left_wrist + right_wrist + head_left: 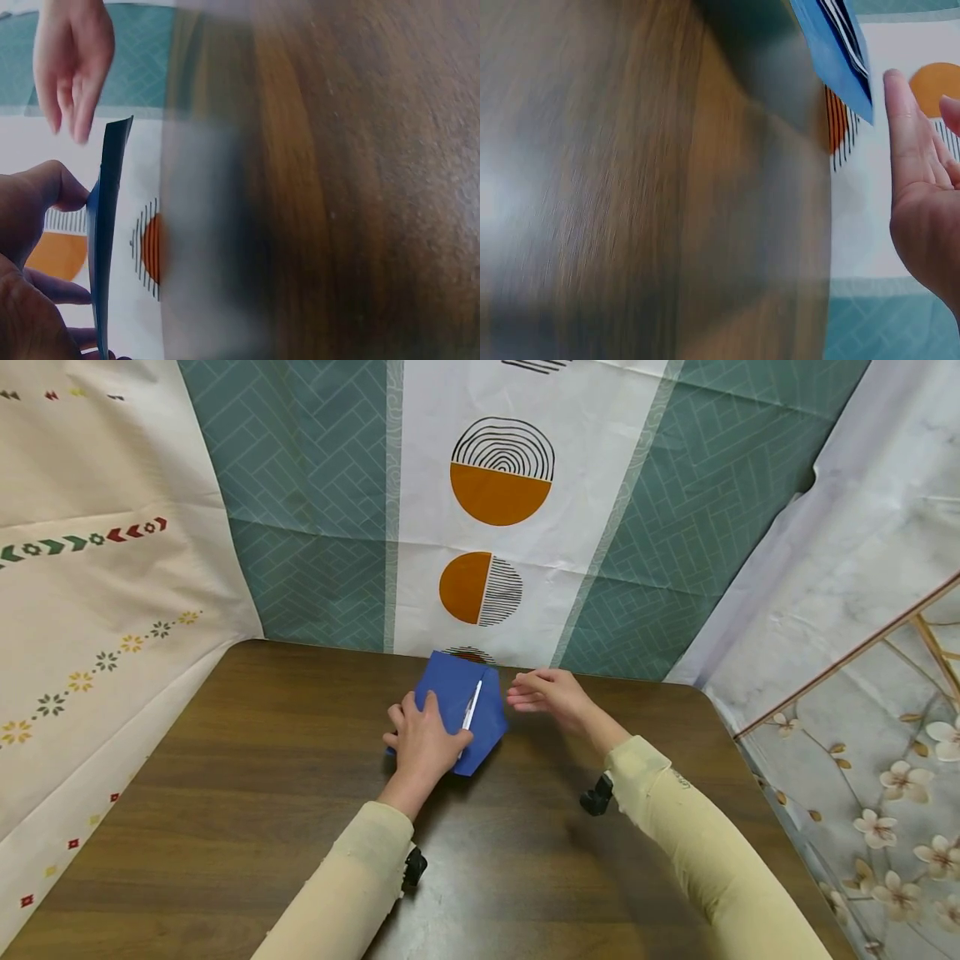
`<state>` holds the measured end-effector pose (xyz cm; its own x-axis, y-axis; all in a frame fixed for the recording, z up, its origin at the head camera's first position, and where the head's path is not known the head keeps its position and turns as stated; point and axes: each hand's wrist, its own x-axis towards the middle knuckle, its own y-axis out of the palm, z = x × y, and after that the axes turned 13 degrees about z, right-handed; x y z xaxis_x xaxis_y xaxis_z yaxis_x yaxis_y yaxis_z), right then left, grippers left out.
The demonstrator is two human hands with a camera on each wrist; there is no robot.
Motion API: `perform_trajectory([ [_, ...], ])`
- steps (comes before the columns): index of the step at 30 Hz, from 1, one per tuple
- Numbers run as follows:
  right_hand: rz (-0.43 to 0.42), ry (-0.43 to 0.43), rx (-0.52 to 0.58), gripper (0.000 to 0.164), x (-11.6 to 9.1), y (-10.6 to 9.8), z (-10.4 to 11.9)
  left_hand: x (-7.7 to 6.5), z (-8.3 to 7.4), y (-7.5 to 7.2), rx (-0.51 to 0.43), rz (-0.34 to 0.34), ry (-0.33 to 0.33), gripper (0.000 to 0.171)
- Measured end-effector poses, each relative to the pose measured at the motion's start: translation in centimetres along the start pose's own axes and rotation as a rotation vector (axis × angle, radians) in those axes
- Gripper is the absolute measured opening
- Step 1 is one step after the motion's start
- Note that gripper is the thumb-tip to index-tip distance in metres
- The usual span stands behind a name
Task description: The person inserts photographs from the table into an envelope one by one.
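A flat, stiff blue sheet (444, 681) with angled corners is at the far side of the table, and a slim white pen (472, 706) lies slantwise on it. My left hand (423, 737) grips the sheet from the left, fingers at its left edge and thumb near the pen's lower end. In the left wrist view the blue sheet (106, 225) appears nearly edge-on, raised over the tabletop. To its right, my right hand (553, 695) is held in the air, fingers extended and empty. The right wrist view has this hand (922, 187) just apart from the sheet's corner (847, 82).
The brown wooden table (285, 760) ends at a patterned cloth (322, 510) hanging close behind the sheet. Other printed cloths hang at the left (97, 585) and right (847, 727). A small black device (597, 795) sits at the right wrist.
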<state>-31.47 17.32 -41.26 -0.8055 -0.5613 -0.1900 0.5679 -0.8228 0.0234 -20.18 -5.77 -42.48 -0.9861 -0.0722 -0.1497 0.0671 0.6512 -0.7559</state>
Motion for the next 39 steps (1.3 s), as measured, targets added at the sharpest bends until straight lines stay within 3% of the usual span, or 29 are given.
perform_trajectory([
  [6, 0.019, 0.025, -0.075, 0.038, -2.9, -1.9, -0.3, 0.0, 1.0, 0.2, 0.006, 0.019, -0.024, 0.096],
  [14, 0.001, 0.061, -0.146, 0.054, -6.5, -4.1, -1.5, 0.2, 2.1, 0.4, -0.003, 0.046, -0.068, 0.098],
  [19, -0.020, 0.048, -0.203, 0.052, -8.1, -4.8, -2.2, 0.3, 2.8, 0.5, 0.004, 0.052, -0.087, 0.101],
  [25, -0.050, 0.019, -0.421, 0.048, -9.5, -5.2, -2.7, 0.4, 3.3, 0.6, 0.012, 0.049, -0.094, 0.104],
  [33, -0.162, -0.006, -0.868, 0.041, -10.4, -5.3, -3.1, 0.3, 3.6, 0.7, 0.030, 0.058, -0.091, 0.107],
  [39, -0.178, -0.028, -0.989, 0.045, -10.9, -4.8, -3.0, 0.1, 3.8, 0.8, 0.060, 0.076, -0.094, 0.110],
])
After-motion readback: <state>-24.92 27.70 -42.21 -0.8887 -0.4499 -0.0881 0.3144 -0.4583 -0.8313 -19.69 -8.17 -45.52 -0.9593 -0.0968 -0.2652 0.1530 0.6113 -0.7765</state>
